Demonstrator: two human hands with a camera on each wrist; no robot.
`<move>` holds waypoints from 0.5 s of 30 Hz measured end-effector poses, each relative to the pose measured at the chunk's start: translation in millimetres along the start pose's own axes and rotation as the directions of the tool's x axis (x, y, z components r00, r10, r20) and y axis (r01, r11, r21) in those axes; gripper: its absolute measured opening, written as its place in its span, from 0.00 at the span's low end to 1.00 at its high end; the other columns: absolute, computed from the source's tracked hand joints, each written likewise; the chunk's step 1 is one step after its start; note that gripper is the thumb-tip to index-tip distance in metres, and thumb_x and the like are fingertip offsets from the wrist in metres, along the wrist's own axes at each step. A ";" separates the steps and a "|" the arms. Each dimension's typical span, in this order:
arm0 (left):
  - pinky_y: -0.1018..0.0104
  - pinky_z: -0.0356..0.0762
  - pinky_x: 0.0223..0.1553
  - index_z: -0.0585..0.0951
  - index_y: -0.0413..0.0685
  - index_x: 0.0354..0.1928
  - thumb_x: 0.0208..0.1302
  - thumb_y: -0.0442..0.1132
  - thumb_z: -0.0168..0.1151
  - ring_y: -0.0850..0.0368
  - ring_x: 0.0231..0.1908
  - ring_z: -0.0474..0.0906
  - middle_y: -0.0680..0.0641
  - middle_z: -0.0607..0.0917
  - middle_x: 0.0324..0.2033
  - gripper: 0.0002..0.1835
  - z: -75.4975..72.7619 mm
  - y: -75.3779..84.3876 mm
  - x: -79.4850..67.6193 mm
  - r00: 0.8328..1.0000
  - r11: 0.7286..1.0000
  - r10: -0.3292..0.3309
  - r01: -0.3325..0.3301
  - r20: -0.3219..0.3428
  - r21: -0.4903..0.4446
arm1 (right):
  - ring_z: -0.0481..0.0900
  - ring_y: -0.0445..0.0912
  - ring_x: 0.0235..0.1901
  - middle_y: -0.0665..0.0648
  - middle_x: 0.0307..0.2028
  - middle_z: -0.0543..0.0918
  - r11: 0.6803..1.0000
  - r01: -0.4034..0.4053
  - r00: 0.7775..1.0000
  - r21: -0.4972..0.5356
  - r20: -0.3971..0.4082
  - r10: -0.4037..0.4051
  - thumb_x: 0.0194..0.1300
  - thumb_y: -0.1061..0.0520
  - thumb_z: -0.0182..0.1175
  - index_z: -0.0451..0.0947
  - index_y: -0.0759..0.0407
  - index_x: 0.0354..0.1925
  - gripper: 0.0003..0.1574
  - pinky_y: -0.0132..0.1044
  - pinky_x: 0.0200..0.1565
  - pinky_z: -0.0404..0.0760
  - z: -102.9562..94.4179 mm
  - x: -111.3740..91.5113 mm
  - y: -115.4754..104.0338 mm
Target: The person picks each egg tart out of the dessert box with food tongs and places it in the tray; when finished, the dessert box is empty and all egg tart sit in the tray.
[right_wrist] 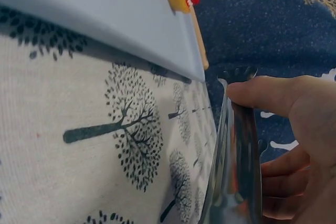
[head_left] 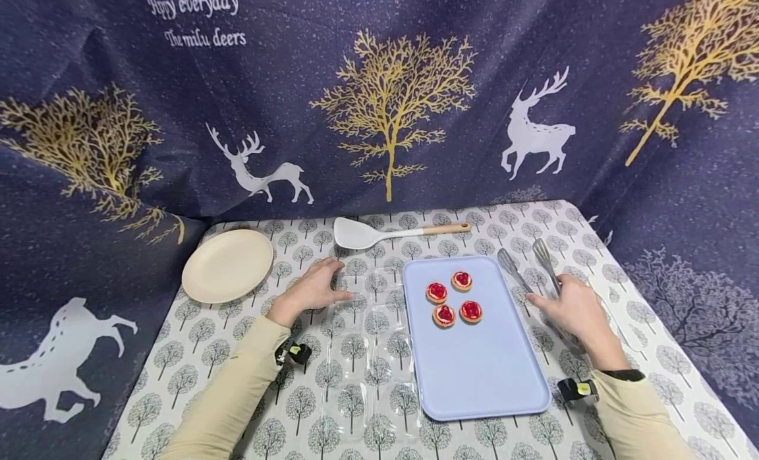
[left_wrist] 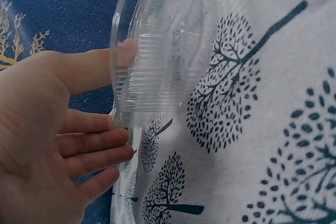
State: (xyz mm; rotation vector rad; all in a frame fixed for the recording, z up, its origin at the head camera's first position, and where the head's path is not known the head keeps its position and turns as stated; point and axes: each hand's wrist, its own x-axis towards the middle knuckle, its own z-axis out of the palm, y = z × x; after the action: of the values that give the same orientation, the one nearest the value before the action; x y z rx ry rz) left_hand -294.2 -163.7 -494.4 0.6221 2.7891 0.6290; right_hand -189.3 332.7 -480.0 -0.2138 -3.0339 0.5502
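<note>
My left hand (head_left: 317, 288) reaches beside a clear plastic container (head_left: 367, 381) with several compartments, its thumb and fingers spread apart. The left wrist view shows that thumb through the clear wall, with fairly straight fingertips right at the container's (left_wrist: 149, 77) ribbed edge. On the right, my right hand (head_left: 575, 308) holds a pair of metal tongs (head_left: 545, 259) whose two arms stand apart. Its thumb lies on one arm of the tongs (right_wrist: 233, 156) and the other fingers are around the far side. Several red-topped tarts (head_left: 445, 315) sit on a light blue tray (head_left: 483, 374) between the hands.
A cream plate (head_left: 228, 265) lies at the back left. Along the back edge is a white spatula (head_left: 358, 234) with a wooden handle. The tree-print tablecloth (head_left: 196, 381) covers the table, and a dark blue deer-print curtain (head_left: 356, 157) hangs behind it.
</note>
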 end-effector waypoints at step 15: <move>0.38 0.55 0.71 0.65 0.42 0.69 0.52 0.61 0.70 0.35 0.71 0.55 0.33 0.60 0.71 0.48 2.4 2.4 -0.6 0.999 0.998 -0.029 0.030 -0.014 0.048 | 0.76 0.75 0.37 0.84 0.39 0.76 0.999 -0.016 1.000 -0.046 -0.024 0.015 0.54 0.27 0.63 0.69 0.84 0.48 0.59 0.64 0.36 0.79 6.8 3.8 10.9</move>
State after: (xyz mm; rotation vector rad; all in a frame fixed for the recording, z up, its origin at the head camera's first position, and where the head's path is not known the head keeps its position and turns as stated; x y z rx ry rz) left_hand -292.1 -161.2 -495.3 0.5869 2.8276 0.5635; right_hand -192.1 341.0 -490.2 -0.2445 -3.0267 0.4760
